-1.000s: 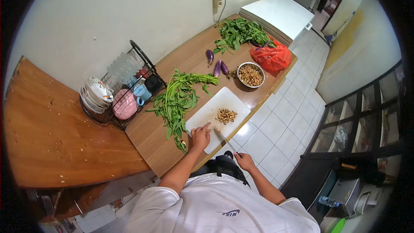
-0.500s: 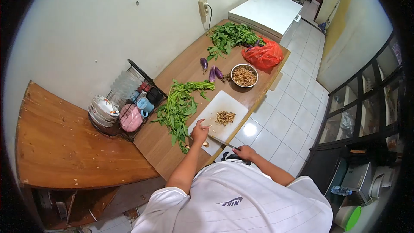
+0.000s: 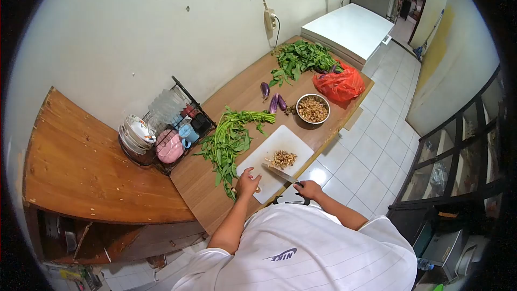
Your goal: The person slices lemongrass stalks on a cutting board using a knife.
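My right hand point(image 3: 309, 190) is closed round the handle of a kitchen knife point(image 3: 284, 174). The blade lies low over the white cutting board point(image 3: 299, 141), its tip at the near side of a small heap of chopped brown pieces point(image 3: 282, 159). At the board's left end is my left hand point(image 3: 247, 182), fingers apart, with small pale brown pieces close to it. Left of the board, a bunch of leafy green stems point(image 3: 229, 139) spreads across the wooden table point(image 3: 199, 196).
Beyond the board stand a metal bowl point(image 3: 313, 109) of chopped brown pieces and several purple eggplants point(image 3: 274, 102). Further back are more leafy greens point(image 3: 304, 59) and a red plastic bag point(image 3: 340, 83). A dish rack point(image 3: 207, 121) with bowls and cups stands at the left wall.
The knife has swung so its tip now meets the chopped heap. My left hand has turned slightly beside the board's left end. The whole view has shifted a little.
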Demonstrator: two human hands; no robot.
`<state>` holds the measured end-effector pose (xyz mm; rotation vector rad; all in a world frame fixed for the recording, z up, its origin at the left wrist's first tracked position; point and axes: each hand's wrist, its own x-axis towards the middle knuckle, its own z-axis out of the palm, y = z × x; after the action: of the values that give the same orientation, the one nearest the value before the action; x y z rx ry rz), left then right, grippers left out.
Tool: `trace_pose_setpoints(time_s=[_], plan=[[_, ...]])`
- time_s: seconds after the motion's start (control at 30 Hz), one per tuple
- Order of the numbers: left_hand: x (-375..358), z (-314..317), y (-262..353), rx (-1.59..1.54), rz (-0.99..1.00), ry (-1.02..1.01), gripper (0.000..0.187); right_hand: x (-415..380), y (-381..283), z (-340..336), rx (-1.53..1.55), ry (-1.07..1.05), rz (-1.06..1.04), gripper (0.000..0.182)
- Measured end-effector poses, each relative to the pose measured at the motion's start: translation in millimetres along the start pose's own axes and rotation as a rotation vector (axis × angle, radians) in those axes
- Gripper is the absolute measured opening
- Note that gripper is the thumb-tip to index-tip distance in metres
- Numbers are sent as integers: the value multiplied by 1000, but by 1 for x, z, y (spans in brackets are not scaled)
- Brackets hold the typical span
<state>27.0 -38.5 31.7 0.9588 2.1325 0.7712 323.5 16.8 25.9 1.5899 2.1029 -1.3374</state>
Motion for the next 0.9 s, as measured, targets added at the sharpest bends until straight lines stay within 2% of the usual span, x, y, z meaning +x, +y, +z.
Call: trace_pose_setpoints(time_s=[0.07, 0.13, 0.27, 0.33, 0.37, 0.47, 0.6, 0.67, 0.7, 0.77, 0.83, 0.9], plan=[[-5, 7, 30, 133, -57, -3, 74, -7, 6, 0, -45, 98, -67, 62], [2, 23, 44, 243, 38, 65, 81, -10, 11, -5, -88, 179, -103, 57], [21, 43, 61, 288, 51, 94, 79, -23, 23, -16, -68, 269, -101, 56], [30, 48, 68, 302, 40, 111, 67, -30, 31, -20, -80, 256, -83, 56], [34, 50, 71, 307, 52, 101, 67, -33, 34, -21, -72, 265, -73, 56], [50, 58, 62, 280, 123, 52, 47, -40, 40, -23, -70, 267, -49, 55], [40, 57, 74, 166, 42, -10, 45, -46, 49, -22, -16, 275, -29, 53], [16, 55, 91, 383, 129, -3, 44, -48, 50, -23, -32, 274, -35, 53], [11, 58, 91, 385, 125, 1, 44, -49, 50, -22, -32, 271, -39, 53], [6, 65, 96, 514, 288, 72, 39, -49, 51, -25, -79, 268, -69, 53], [13, 74, 86, 510, 265, 97, 33, -54, 51, -26, -84, 252, -56, 53], [23, 78, 69, 406, 263, 253, 27, -64, 48, -28, -46, 245, -11, 54]])
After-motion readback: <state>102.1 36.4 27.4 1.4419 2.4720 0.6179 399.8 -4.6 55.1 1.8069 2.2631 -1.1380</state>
